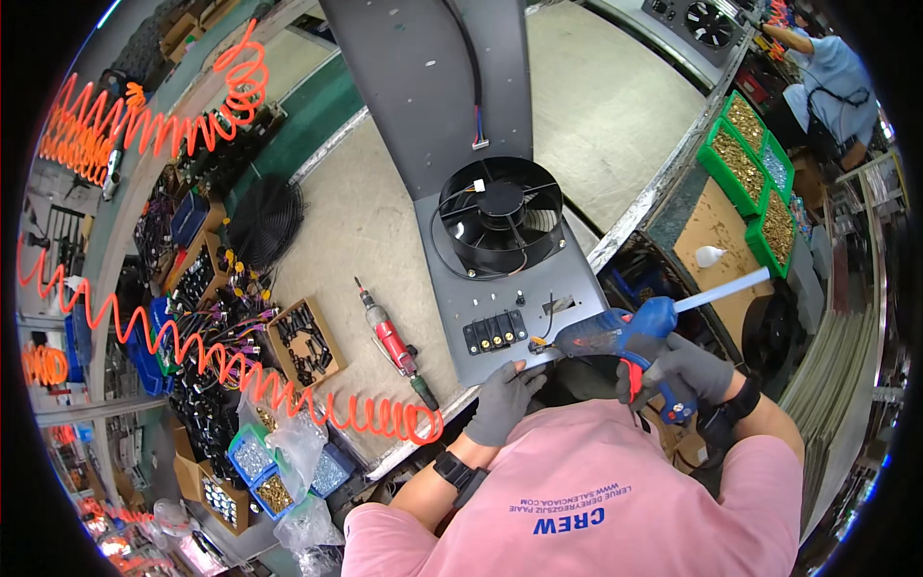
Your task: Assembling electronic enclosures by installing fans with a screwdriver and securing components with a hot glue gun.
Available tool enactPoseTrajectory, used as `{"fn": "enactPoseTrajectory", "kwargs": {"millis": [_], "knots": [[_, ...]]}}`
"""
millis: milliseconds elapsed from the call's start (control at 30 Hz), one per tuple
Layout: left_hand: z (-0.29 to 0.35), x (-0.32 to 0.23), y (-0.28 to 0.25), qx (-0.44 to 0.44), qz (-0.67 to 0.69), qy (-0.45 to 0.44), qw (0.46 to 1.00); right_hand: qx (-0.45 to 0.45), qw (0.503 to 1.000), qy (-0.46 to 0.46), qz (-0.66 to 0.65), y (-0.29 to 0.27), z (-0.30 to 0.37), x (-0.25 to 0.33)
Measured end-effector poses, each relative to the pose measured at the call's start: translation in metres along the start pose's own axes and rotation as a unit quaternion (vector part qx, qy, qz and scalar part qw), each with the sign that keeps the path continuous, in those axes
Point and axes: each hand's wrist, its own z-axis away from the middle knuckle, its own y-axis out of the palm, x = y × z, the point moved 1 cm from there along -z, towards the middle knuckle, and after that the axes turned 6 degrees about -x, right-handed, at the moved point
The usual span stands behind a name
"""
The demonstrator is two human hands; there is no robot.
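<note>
In my gloved right hand [692, 373] is a blue hot glue gun [615, 332], with a white glue stick [723, 288] jutting from its back. The nozzle points left, just over the near end of a grey metal panel [461, 369], beside a black terminal block [495, 332]. My gloved left hand [505, 402] grips the panel's near edge, its fingers partly hidden. Farther up the panel sits a round black fan [501, 199] with a thin looped wire. A cable with a white connector [479, 144] lies on the panel beyond it.
On the bench to the left lies a red and grey power screwdriver [389, 338] near a coiled orange hose [288, 380]. A cardboard box [306, 341] of black parts stands beside it. Green trays [735, 163] of screws and a white bottle [710, 256] are right. Another person [836, 91] works far right.
</note>
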Motion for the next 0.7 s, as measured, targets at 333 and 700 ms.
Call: {"fn": "enactPoseTrajectory", "kwargs": {"millis": [333, 700], "knots": [[0.0, 0.006, -0.065, -0.022, 0.01, 0.068, 0.997, 0.115, 0.968, 0.085, 0.205, 0.008, -0.078, 0.065], [-0.004, 0.016, -0.073, -0.029, 0.049, 0.069, 0.996, 0.216, 0.875, 0.17, 0.398, 0.046, -0.147, 0.078]]}}
